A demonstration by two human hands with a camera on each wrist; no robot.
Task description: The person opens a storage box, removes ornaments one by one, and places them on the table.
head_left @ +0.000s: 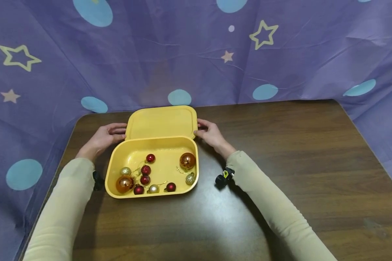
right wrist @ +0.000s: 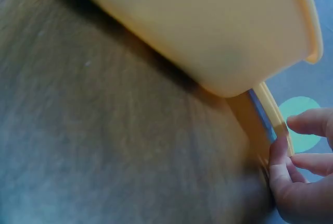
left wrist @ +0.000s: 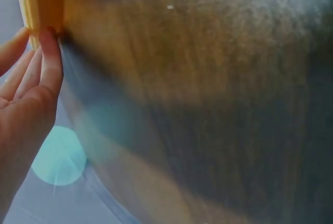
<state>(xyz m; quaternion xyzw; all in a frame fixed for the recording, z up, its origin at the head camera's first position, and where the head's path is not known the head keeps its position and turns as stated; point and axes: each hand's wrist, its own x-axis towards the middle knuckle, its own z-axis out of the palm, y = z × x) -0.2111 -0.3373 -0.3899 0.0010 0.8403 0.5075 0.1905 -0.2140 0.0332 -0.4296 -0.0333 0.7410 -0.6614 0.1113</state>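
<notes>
A yellow lid (head_left: 161,122) stands just behind a yellow plastic box (head_left: 166,169). My left hand (head_left: 102,139) pinches the lid's left edge, thumb in front and fingers behind. At the opposite edge my right hand (head_left: 213,137) does the same; the right wrist view shows its fingertips on the lid's rim (right wrist: 273,110). Inside the box lie Christmas baubles: a large orange one (head_left: 125,183) on the left, another orange bauble (head_left: 187,160) on the right, several small red ones (head_left: 145,170), and a few gold ones (head_left: 190,178).
Box and lid are on a brown wooden table (head_left: 297,156), left of its middle. A purple curtain (head_left: 209,76) with stars and dots hangs along the table's back edge. Black wrist cameras (head_left: 225,177) are strapped at both sleeves.
</notes>
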